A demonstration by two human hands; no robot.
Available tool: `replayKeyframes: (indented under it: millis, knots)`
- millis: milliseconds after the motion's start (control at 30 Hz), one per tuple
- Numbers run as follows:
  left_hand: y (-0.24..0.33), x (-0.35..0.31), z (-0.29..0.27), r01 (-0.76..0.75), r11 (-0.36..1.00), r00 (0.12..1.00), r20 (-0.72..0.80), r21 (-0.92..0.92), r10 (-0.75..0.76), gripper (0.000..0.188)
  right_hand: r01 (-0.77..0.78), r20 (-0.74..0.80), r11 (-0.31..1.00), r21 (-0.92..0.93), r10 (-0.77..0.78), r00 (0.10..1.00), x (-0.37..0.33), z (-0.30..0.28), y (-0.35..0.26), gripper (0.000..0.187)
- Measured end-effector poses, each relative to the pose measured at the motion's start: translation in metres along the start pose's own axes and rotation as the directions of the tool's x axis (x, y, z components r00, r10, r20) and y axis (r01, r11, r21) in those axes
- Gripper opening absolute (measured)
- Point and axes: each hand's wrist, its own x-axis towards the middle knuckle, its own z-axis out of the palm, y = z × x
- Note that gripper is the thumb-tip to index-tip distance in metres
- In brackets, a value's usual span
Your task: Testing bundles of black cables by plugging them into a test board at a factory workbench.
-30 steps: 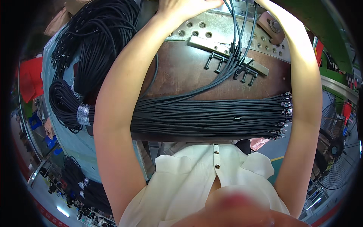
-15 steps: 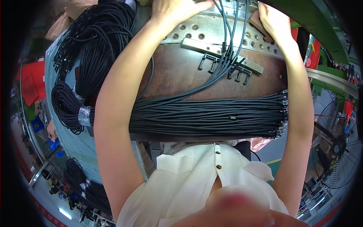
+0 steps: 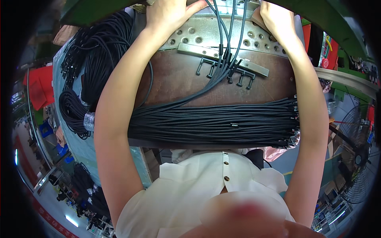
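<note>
At the top edge my left hand lies on the perforated metal plate, its thumb stretched toward several dark cables. Its other fingers are cut off by the edge. My right hand is on the plate's right side against a brown block; its fingertips do not show. Between the hands, the cables run down over a metal bar with black rod-like clamps. They bend left into a thick bundle of black cables lying across the table's near edge.
More coiled black cables are heaped at the left, with a clear wrap around one bunch. A green machine frame arches over the far side. At the right stands a black fan; a red box is beyond my right forearm.
The view has shifted slightly, so the table and both hands appear further left and more of the green frame shows. Relative to the plate, my hands look about the same.
</note>
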Motion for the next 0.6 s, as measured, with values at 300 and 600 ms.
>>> replayKeyframes:
  millis: [300, 600]
  knots:
    - [0.046, -0.098, -0.115, 0.329, 0.854, 0.855, 0.511, -0.403, -0.088, 0.059, 0.227, -0.18, 0.967, 0.118, -0.204, 0.962, -0.156, -0.112, -0.009, 0.027]
    - [0.019, -0.384, -0.081, 0.698, 0.691, 0.456, 0.627, 0.188, -0.631, 0.037, -0.227, 0.298, 0.957, -0.18, 0.273, 0.915, -0.464, -0.087, 0.062, 0.049]
